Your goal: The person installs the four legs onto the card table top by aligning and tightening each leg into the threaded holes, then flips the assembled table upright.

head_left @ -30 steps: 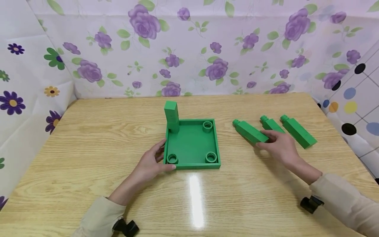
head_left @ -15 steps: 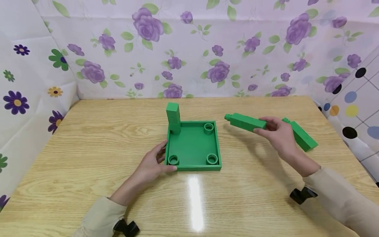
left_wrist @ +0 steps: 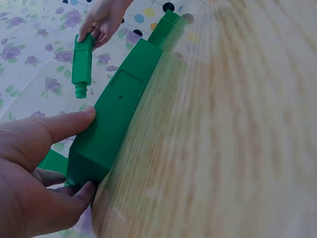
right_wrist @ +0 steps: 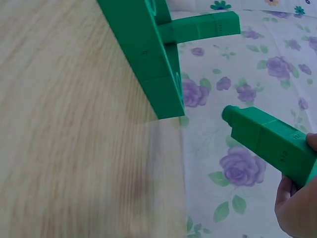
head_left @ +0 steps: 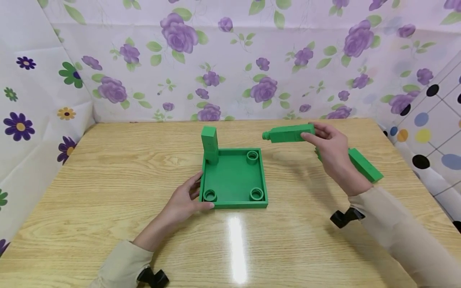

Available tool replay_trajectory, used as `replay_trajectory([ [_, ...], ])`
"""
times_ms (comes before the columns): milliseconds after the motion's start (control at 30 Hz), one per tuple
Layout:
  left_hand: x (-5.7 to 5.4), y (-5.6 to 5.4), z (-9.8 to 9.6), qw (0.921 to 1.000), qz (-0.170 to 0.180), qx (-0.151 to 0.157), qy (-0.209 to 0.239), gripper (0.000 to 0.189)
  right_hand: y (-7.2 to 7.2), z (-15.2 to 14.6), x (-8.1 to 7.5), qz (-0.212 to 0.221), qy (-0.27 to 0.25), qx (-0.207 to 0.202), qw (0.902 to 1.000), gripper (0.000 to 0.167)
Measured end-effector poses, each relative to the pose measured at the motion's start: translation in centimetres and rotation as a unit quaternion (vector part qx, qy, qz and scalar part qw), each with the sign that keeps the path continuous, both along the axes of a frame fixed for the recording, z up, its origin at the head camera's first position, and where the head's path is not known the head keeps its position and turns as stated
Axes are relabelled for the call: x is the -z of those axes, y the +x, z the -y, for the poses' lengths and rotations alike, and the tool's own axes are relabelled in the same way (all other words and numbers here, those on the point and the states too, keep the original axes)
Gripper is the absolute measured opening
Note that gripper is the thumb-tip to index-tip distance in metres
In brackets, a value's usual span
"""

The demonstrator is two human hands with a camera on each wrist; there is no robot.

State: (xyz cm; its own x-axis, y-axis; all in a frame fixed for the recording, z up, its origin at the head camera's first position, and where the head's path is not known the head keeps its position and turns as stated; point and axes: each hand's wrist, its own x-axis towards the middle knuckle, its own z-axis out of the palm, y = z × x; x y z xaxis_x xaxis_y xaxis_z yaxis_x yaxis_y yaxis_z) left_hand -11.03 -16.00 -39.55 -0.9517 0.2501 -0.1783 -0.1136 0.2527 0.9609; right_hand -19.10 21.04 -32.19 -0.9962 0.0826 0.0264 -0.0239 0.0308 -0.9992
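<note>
A square green tray (head_left: 234,176) with raised walls and round sockets in its corners sits on the table. One green post (head_left: 209,140) stands upright in its far left corner. My left hand (head_left: 183,202) grips the near left corner, thumb on the front wall and fingers along the left side; the left wrist view shows this hold on the tray wall (left_wrist: 114,109). My right hand (head_left: 333,154) holds a square green post (head_left: 286,134) by one end, raised above the table to the right of the tray. Its round, ridged knob points left.
Behind my right hand another green post (head_left: 365,166) lies on the wooden table (head_left: 126,168). A further green piece (head_left: 317,152) shows only partly beside the hand. Flowered cloth (head_left: 144,60) hangs behind the table.
My right hand has picked a green post up off the table and carried it up and left, turning it nearly level. My left hand has stayed at the tray corner.
</note>
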Motion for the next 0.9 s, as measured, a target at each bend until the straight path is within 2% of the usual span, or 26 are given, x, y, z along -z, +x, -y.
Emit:
replay_trajectory([
  [167, 0.0, 0.1, 0.1, 1.0, 0.005, -0.002, 0.004, 0.099, -1.1, 1.4, -0.1, -0.028, -0.054, -0.003, 0.9982, 0.058],
  [433, 0.1, 0.2, 0.3, 1.0, 0.002, -0.001, 0.005, 0.099, -2.9, 4.0, -0.7, -0.075, -0.089, -0.04, 0.9924, 0.037],
  [500, 0.1, 0.2, 0.3, 1.0, 0.0, 0.0, 0.006, 0.099, -3.2, 4.6, -0.8, -0.087, -0.079, -0.056, 0.9915, 0.035],
  [633, 0.1, 0.1, 0.3, 1.0, -0.002, 0.001, 0.006, 0.099, -3.5, 5.8, -1.1, -0.094, -0.018, -0.085, 0.9918, 0.036],
  [733, 0.0, 0.1, 0.2, 0.9999, -0.003, 0.004, 0.009, 0.099, -3.8, 6.5, -1.3, -0.094, 0.032, -0.108, 0.9891, 0.038],
  [900, -0.1, 0.1, 0.0, 0.9999, -0.002, 0.005, 0.012, 0.099, -4.1, 7.4, -1.4, -0.083, 0.093, -0.125, 0.9843, 0.038],
])
